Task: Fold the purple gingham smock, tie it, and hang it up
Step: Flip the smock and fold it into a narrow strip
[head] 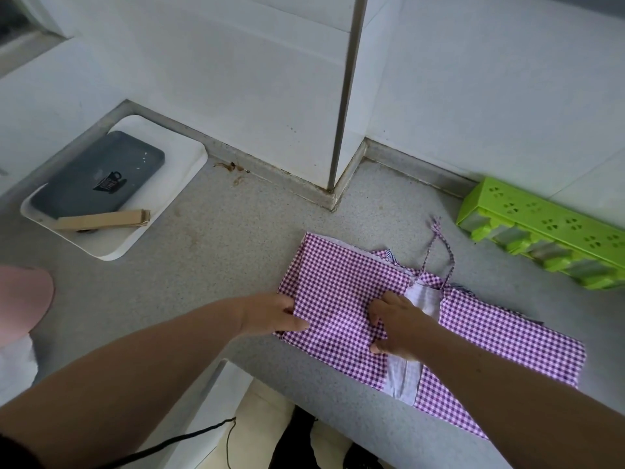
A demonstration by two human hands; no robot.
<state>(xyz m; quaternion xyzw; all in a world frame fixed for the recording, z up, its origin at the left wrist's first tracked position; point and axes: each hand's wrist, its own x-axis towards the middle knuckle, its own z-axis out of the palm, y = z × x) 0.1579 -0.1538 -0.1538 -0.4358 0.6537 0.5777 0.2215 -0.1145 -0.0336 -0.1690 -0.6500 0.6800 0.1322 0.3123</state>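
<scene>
Smock (341, 289) lies between tray (179, 184) left and rack (541, 228) right.

A speckled grey surface (236, 238) meets white tiled walls (236, 79) at a raised grey kerb. A metal strip (348, 89) runs down a projecting wall corner. Pale floor (263, 421) shows below. The light is dim and even.

Both forearms bare, no sleeves, watch or rings visible. Left hand (274, 314), right hand (397, 328). Dark shoes (297, 441) at lower centre. Thin black cable (176, 443) at lower left.
</scene>
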